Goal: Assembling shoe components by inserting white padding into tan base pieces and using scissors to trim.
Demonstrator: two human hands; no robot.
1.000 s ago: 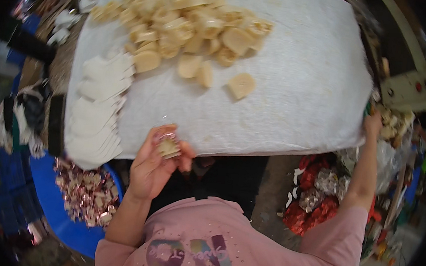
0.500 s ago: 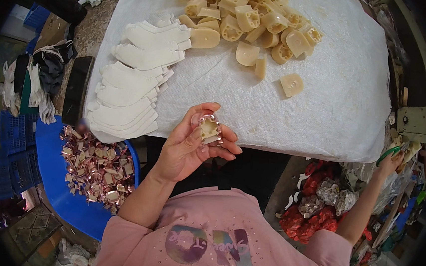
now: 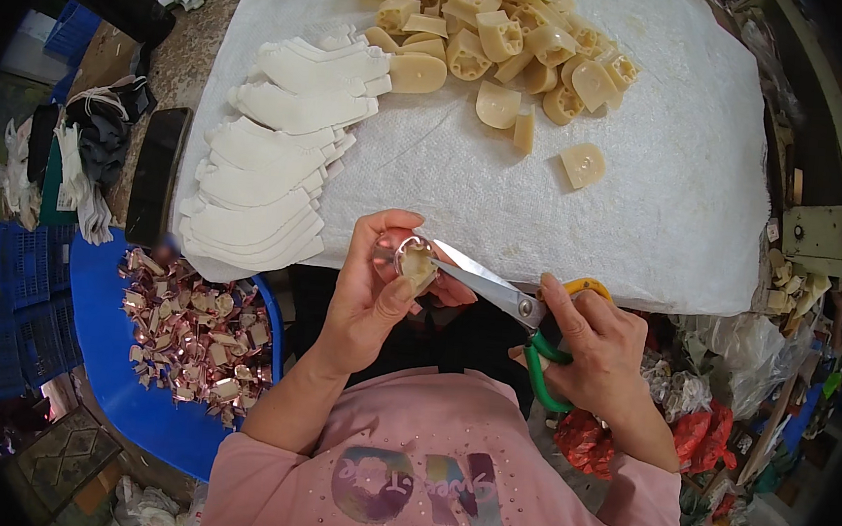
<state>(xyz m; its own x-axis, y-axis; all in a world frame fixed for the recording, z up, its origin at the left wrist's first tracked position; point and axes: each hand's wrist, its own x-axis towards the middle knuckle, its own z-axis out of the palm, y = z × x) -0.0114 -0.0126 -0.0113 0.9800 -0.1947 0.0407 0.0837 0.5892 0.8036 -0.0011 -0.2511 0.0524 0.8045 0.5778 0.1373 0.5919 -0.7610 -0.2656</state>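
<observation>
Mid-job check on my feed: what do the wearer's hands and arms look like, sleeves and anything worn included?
The left hand and right hand are ungloved, with no watch or bracelet visible. The forearms are uncovered below the loose, plain pink sleeves of a shirt with multicoloured lettering and small dots across its front.

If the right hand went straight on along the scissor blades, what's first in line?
Leading with the scissors, the right hand would likely meet the shiny pink-and-cream piece held in the left hand. The tips appear right at it; depth leaves unclear whether they touch.
</observation>
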